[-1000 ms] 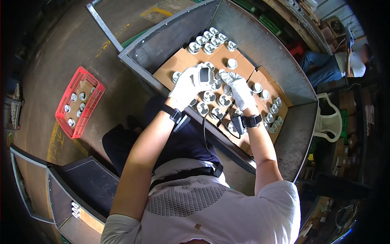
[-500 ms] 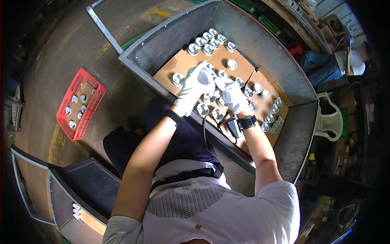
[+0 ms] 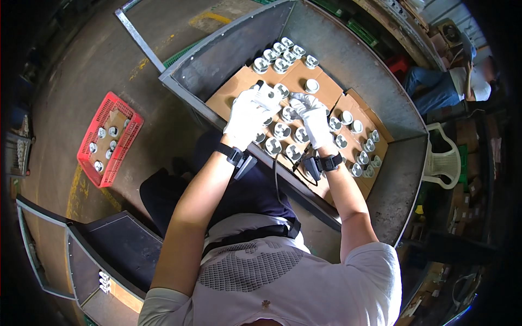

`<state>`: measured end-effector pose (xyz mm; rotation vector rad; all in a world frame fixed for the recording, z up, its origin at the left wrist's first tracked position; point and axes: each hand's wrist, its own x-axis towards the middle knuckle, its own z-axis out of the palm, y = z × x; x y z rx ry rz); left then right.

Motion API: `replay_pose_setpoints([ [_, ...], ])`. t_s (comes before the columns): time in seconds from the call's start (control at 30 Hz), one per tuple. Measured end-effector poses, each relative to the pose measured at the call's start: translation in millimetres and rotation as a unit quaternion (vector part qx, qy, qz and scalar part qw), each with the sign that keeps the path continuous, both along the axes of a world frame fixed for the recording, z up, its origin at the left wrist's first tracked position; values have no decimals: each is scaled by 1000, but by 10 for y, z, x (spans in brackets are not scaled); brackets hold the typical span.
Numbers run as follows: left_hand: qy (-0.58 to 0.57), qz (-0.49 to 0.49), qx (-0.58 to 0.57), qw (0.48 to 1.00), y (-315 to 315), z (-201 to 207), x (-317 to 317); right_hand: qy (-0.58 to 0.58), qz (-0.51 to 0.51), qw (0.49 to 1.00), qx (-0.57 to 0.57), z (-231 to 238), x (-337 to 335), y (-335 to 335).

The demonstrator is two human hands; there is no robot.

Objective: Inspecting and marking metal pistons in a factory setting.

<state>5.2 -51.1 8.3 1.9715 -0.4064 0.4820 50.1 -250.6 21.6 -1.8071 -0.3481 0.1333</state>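
Silvery piston (image 3: 267, 97) sits held in gloved fingers (image 3: 248, 99) of the left hand (image 3: 243, 115)

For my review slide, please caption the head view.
Gloved left hand holds a metal part over a grey bin of similar parts, gloved right hand nearby.

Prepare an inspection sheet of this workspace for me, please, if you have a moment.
Surface: cardboard, lining a metal bin.
Parts: many pistons, spread across the cardboard.
Clutter: red crate holding similar parts, left of the bin.
Hands: left hand holds a piston; right hand is over the bin, its grip unclear.
Cables: black cable at the bin's near edge.
Surroundings: white chair right of the bin; another person at upper right.
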Motion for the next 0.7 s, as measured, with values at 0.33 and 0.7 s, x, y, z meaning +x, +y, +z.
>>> replay_pose_setpoints([
  [0.33,102,14,-263,959,-45,291,-113,-327,31,924,-195,120,-18,338],
  [0.7,183,142,-22,972,-38,23,-97,108,47,990,-78,-179,418,66],
])
